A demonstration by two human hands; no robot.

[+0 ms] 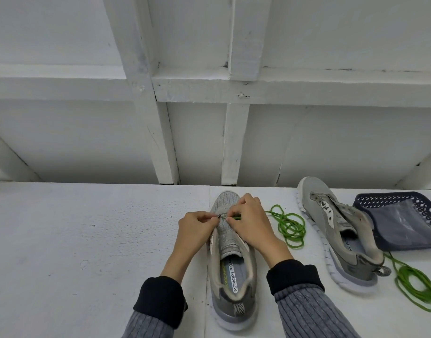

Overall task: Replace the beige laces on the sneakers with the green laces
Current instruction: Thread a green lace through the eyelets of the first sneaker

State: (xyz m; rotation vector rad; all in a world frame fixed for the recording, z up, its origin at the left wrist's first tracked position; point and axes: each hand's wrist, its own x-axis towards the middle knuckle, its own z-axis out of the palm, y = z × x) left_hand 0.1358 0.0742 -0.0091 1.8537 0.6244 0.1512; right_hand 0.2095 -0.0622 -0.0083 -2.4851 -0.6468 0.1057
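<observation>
Threading is just beginning on the near sneaker [231, 254] at the desk's [99, 240] front: the right hand [252, 222] pinches the green lace [288, 226] tip, the left hand [197, 230] pinches the eyelet edge (beige laces apparently already out), and next probably comes pushing the tip through

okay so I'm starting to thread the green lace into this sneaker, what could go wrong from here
1. The green lace lies in a loose tangle right of the sneaker; pulling it through may knot it.
2. Your right hand pinches only the tip, and your left hand holds the eyelet edge; the tip could slip back out.
3. The second green lace may snag under the other sneaker.
</observation>
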